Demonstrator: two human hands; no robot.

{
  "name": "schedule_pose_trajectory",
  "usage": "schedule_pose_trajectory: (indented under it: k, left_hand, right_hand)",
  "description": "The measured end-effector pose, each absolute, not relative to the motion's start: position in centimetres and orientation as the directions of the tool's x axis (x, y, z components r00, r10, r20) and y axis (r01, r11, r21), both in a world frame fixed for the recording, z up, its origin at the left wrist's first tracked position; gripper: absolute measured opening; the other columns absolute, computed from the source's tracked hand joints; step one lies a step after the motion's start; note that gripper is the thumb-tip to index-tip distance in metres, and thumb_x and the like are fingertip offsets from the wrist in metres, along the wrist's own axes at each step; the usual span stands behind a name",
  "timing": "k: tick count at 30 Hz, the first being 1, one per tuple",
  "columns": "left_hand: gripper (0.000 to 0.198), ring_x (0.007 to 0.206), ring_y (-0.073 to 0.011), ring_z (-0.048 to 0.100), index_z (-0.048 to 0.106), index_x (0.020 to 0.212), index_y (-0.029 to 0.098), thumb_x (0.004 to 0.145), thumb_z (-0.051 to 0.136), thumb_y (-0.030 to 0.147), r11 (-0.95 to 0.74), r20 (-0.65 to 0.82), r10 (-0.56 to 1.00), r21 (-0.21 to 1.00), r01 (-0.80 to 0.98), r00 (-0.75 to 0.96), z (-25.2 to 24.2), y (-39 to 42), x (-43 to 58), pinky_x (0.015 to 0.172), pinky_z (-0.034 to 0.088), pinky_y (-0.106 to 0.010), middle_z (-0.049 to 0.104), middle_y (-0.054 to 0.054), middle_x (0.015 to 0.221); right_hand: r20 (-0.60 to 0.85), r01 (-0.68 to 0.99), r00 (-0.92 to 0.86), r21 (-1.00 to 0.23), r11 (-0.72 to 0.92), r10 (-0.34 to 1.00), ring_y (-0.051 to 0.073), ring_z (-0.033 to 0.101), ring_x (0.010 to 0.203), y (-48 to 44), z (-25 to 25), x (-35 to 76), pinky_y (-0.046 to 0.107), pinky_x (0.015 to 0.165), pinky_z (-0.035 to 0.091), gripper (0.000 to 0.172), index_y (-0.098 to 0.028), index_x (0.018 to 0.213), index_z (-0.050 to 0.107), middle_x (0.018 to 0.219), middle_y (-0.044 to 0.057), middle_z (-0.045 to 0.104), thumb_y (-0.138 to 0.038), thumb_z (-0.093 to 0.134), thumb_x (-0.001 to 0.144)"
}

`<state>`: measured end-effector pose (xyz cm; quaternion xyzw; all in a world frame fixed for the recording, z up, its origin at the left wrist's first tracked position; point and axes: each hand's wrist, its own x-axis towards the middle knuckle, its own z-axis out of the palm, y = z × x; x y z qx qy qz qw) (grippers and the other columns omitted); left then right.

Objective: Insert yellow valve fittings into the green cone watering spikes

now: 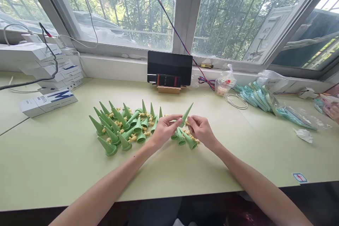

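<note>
Between thumb and fingers, my left hand (167,129) grips a green plastic spike (186,113), its point tilted up to the right. My right hand (202,130) is closed in a pinch at the spike's side, on a small yellow plastic piece (186,123) that is mostly hidden by the fingers. Several more green spikes (112,137) with yellow side pieces stand and lie in a cluster to the left of my hands. A few other spikes (191,142) lie just beneath my hands, hollow ends toward me.
A tablet (169,64) leans at the sill with a phone (168,80) before it. White boxes (50,100) are stacked at left. At right are a plastic bag (225,83), a coiled white cable (236,101), bagged teal packets (261,97) and another person's hand (333,112).
</note>
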<state>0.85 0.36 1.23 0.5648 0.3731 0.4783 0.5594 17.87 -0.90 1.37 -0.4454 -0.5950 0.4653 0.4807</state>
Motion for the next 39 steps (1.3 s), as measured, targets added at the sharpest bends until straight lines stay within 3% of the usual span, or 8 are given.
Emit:
schedule_pose_trajectory:
  k: [4,9,15,39]
  left_hand:
    - [0.045,0.044,-0.0059,0.032,0.073,0.104,0.014,0.076,0.074,0.049,-0.106,0.131,0.957,0.988,-0.108,0.258,1.32,0.33,1.0,0.04,0.026,-0.02,0.041,0.006,0.052]
    - [0.047,0.043,-0.0068,0.034,0.071,0.108,0.013,0.079,0.071,0.05,-0.09,0.111,0.962,0.991,-0.095,0.248,1.25,0.34,1.24,0.04,0.026,-0.02,0.041,0.006,0.05]
    - [0.048,0.045,-0.0071,0.032,0.071,0.107,0.013,0.079,0.07,0.051,-0.1,0.117,0.965,0.992,-0.083,0.234,1.21,0.42,1.11,0.041,0.027,-0.021,0.039,0.006,0.049]
    - [0.052,0.043,-0.006,0.028,0.071,0.111,0.013,0.078,0.07,0.054,-0.079,0.099,0.964,0.993,-0.091,0.246,0.7,0.43,1.05,0.039,0.025,-0.021,0.038,0.007,0.049]
  right_hand:
    - [0.181,0.086,-0.128,-0.978,0.192,0.975,0.007,0.034,0.04,-0.8,1.39,17.77,0.025,0.04,0.027,0.044,-0.021,0.062,0.044,0.051,-0.005,0.041,-0.052,0.056,0.09]
    - [0.297,0.252,-0.122,-0.914,0.319,0.947,0.009,0.038,0.047,-0.76,1.09,17.97,0.025,0.046,0.031,0.043,-0.02,0.064,0.046,0.055,-0.003,0.044,-0.051,0.051,0.093]
    - [0.362,0.354,-0.16,-0.847,0.396,0.918,0.01,0.031,0.051,-1.01,1.06,17.99,0.025,0.048,0.028,0.034,-0.021,0.068,0.044,0.057,-0.005,0.036,-0.043,0.057,0.09]
    - [0.377,0.34,-0.162,-0.846,0.41,0.912,0.011,0.031,0.051,-1.07,0.67,17.97,0.026,0.048,0.027,0.037,-0.021,0.064,0.044,0.056,-0.003,0.037,-0.045,0.056,0.09]
